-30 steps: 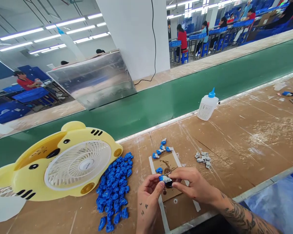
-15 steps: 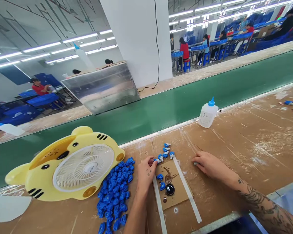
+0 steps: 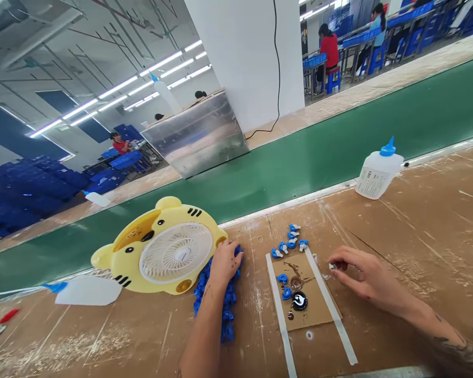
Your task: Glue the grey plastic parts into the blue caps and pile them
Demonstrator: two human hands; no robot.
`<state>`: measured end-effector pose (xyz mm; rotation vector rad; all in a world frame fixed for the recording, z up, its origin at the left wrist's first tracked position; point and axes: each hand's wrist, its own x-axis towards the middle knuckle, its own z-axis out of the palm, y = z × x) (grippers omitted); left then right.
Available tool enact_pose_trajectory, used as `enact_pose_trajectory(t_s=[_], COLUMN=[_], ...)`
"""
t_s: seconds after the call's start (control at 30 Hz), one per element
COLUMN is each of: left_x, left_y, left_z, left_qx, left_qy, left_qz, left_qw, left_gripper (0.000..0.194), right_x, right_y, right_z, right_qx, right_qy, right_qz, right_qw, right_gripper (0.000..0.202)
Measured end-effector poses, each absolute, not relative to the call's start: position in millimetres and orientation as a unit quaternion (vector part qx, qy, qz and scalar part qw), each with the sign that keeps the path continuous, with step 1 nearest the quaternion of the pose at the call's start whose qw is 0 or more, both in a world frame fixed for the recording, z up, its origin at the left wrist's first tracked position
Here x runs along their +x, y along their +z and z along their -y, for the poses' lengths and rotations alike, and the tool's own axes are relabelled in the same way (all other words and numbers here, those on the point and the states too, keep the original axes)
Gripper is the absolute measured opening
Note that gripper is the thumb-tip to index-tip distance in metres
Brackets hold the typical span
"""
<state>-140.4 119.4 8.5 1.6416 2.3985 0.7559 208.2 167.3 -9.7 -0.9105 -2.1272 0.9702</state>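
My left hand (image 3: 225, 262) reaches over the top of the pile of blue pieces (image 3: 227, 315), beside the yellow fan; its fingers are bent down and their tips are partly hidden. My right hand (image 3: 355, 270) pinches a small light grey piece (image 3: 331, 266) between thumb and fingers, right of the cardboard square. On the taped cardboard (image 3: 319, 310) lie two blue pieces (image 3: 286, 293), a round black container (image 3: 299, 301) with glossy dark contents, and brown stains. Several blue pieces with light grey parts (image 3: 292, 243) sit around its upper edge.
A yellow animal-faced fan (image 3: 177, 254) lies left of the pile. A blue-capped bottle (image 3: 378, 176) stands at the right by the green belt (image 3: 276, 181); another bottle (image 3: 89, 291) lies at the left. Beyond the belt are a metal box (image 3: 201, 136) and seated people.
My left hand has left the row of blue-and-grey pieces and moved left to the blue pile. My right hand stays right of the cardboard, its grey piece now clearer. The view has shifted left.
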Motion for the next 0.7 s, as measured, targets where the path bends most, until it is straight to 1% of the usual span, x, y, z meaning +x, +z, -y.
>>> enact_pose_trajectory(t_s=[0.17, 0.27, 0.37, 0.47, 0.5, 0.63, 0.7], left_x=[-139, -128, -96, -54, -42, -19, -18], left_y=[12, 19, 20, 11, 5, -18, -25], left_z=[-122, -104, -78, -53, -46, -32, -31], left_qx=[0.534, 0.531, 0.549, 0.563, 0.557, 0.525, 0.521], left_qy=[0.284, 0.325, 0.370, 0.400, 0.403, 0.410, 0.404], left_qz=[-0.793, -0.777, -0.734, -0.667, -0.658, -0.678, -0.682], left_qw=[0.071, 0.092, 0.150, 0.280, 0.307, 0.311, 0.316], left_gripper=[0.016, 0.022, 0.026, 0.025, 0.025, 0.018, 0.018], right_x=[207, 210, 206, 196, 192, 184, 183], right_y=[-10, -11, -14, -18, -20, -25, -27], right_z=[-156, -151, -145, -139, -137, -130, -129], right_qx=[-0.339, -0.347, -0.359, -0.348, -0.341, -0.328, -0.324], right_qy=[0.405, 0.441, 0.514, 0.558, 0.560, 0.561, 0.566], right_qz=[0.783, 0.766, 0.722, 0.695, 0.695, 0.694, 0.687], right_qw=[0.327, 0.313, 0.292, 0.291, 0.294, 0.311, 0.319], right_gripper=[0.021, 0.019, 0.022, 0.024, 0.024, 0.023, 0.023])
